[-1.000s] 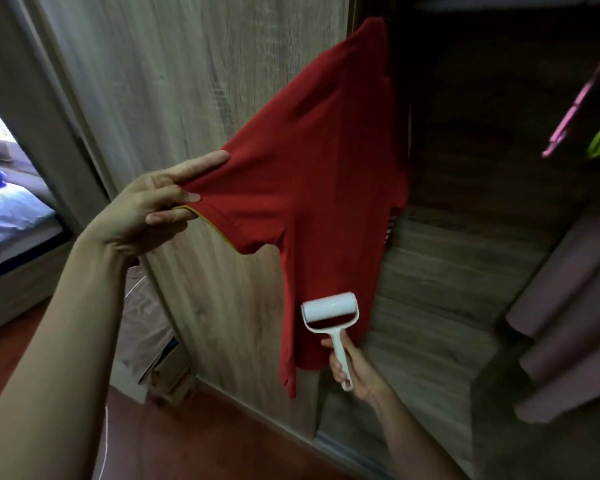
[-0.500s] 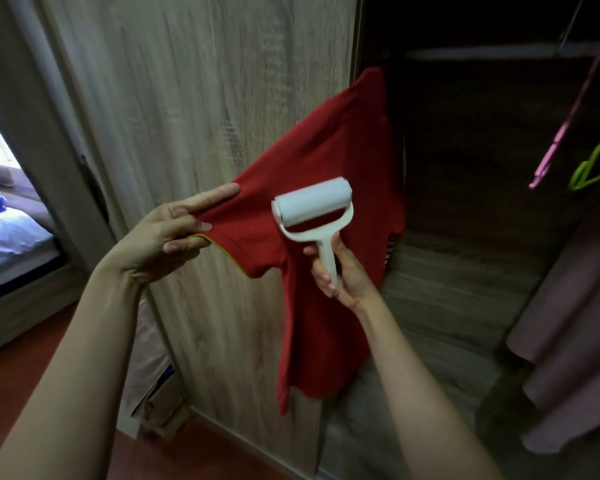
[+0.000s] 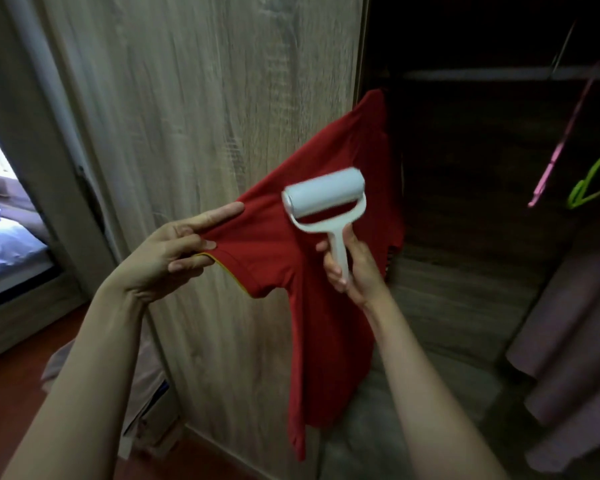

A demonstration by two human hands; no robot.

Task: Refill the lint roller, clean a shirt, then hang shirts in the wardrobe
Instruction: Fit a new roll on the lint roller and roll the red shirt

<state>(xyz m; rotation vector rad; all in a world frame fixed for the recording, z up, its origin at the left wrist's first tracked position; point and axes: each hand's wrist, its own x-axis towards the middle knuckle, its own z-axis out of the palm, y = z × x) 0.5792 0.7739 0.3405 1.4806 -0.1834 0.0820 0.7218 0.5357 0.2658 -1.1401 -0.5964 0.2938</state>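
Observation:
A red shirt (image 3: 329, 327) hangs at the edge of the wardrobe door, its top by the dark opening. My left hand (image 3: 174, 254) pinches the hem of its sleeve and holds the sleeve stretched out to the left. My right hand (image 3: 350, 268) grips the white handle of the lint roller (image 3: 326, 199). The roller's white drum lies against the upper part of the sleeve, near the shoulder, and looks slightly blurred.
The wooden wardrobe door (image 3: 194, 98) stands behind the shirt. Inside the dark wardrobe, a pink hanger (image 3: 561, 147) and a green hanger (image 3: 593, 181) hang from a rail (image 3: 499, 75). Mauve garments (image 3: 575, 341) hang at right. A bed (image 3: 7, 244) is at left.
My right hand has brought the lint roller up from the shirt's lower body to the sleeve and shoulder. My left hand keeps holding the sleeve. The view has tilted upward.

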